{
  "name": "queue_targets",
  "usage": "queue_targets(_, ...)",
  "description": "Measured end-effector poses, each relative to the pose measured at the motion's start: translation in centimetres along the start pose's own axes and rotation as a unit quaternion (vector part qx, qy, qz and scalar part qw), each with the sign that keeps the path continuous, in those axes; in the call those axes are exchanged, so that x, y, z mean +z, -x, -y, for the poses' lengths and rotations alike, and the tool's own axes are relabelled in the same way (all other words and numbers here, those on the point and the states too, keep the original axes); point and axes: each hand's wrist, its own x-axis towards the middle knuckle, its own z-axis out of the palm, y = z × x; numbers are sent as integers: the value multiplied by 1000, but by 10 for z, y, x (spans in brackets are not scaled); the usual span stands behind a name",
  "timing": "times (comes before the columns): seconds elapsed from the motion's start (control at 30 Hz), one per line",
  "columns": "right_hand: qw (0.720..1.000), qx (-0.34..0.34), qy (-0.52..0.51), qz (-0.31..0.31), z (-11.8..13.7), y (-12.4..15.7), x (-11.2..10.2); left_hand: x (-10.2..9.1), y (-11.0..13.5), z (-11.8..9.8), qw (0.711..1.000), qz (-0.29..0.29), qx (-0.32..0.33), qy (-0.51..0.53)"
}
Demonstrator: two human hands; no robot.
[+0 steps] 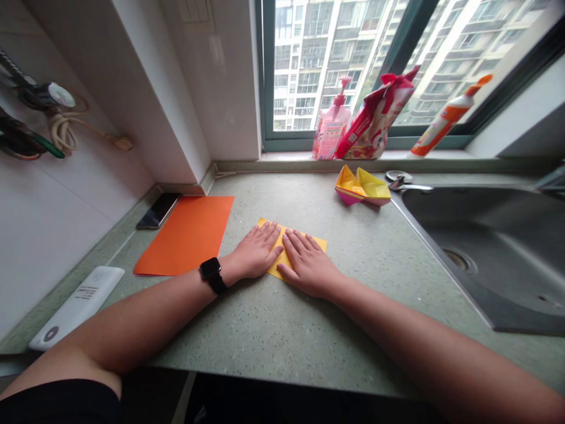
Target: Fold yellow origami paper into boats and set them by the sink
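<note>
My left hand (pixel 256 250) and my right hand (pixel 309 266) lie flat on a folded sheet of yellow paper (pixel 279 242), palms down, with the fingertips of each close to the other hand. The sheet shows at the top and between the hands, and my hands hide most of it. It rests on a speckled green countertop (pixel 282 330). A black smartwatch (pixel 211 275) sits on my left wrist. To the far right of my hands stands a folded yellow and pink paper boat (pixel 362 187).
An orange paper sheet (pixel 185 235) lies left of my hands, with a black smartphone (pixel 159 210) beyond it. A white power bank (pixel 77 307) lies near the wall. A steel sink (pixel 481 247) is set in the counter at right. Pink and orange bottles and a packet (pixel 375 118) stand on the windowsill.
</note>
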Motion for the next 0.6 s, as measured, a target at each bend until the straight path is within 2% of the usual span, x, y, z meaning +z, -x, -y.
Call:
queue_targets(0.13,1000,7,5,-2,2,-2,-2,-6,-20,33,996,-39,-78,-22)
queue_targets(0.23,1000,4,4,6,1,-2,-6,-21,-25,43,993,-65,-88,-32)
queue_targets(0.33,999,-29,-9,12,-6,-1,-11,-31,-10,29,997,-64,-15,-30)
queue_targets(0.47,996,-78,-29,13,-13,-1,-15,-25,21,-1,993,-25,114,-1)
queue_targets(0.6,996,-77,-29,22,-12,0,-18,-13,34,-10,995,4,103,14)
